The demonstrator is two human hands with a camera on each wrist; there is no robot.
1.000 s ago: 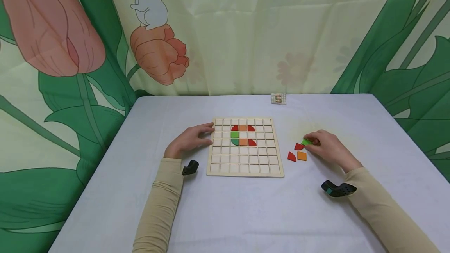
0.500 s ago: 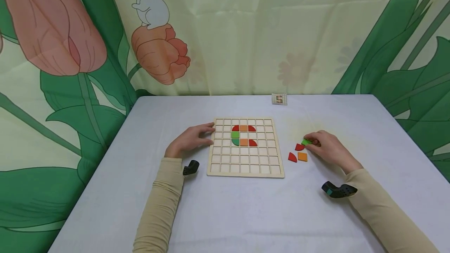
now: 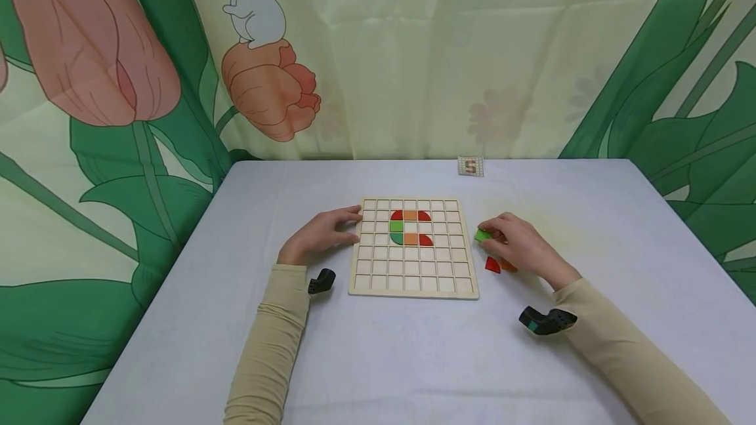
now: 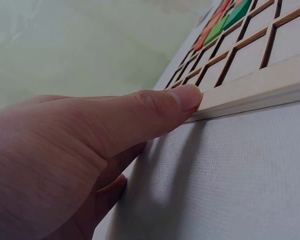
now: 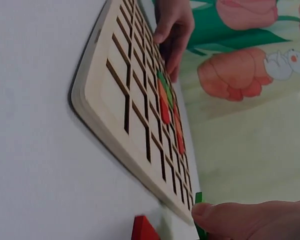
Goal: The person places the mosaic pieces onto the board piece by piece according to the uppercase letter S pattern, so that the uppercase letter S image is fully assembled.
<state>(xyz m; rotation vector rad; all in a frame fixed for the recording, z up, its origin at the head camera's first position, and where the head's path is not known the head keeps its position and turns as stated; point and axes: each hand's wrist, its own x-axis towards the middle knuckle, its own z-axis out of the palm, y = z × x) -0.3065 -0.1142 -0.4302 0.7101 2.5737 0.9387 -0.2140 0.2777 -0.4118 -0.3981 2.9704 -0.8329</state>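
Note:
A wooden grid board [image 3: 413, 267] lies on the table, with red, orange and green tiles set in its upper middle cells in a C-like shape. My left hand [image 3: 319, 235] rests at the board's left edge; in the left wrist view its thumb [image 4: 155, 107] touches the rim, fingers fairly straight. Just off the board's right side, my right hand [image 3: 522, 244] pinches a light green tile [image 3: 482, 235] between thumb and fingers. Under that hand lie a red quarter-round tile [image 3: 492, 265] and an orange tile [image 3: 508, 266], partly covered by it.
A small card [image 3: 470, 166] with a printed grid pattern lies at the table's far edge. A flower-printed curtain [image 3: 401, 71] hangs behind the table [image 3: 413, 359]. Black wrist cameras [image 3: 548, 321] sit at both cuffs.
My right hand has lifted the green tile from the loose pieces and moved left with it toward the board. The left hand stays at the board's edge.

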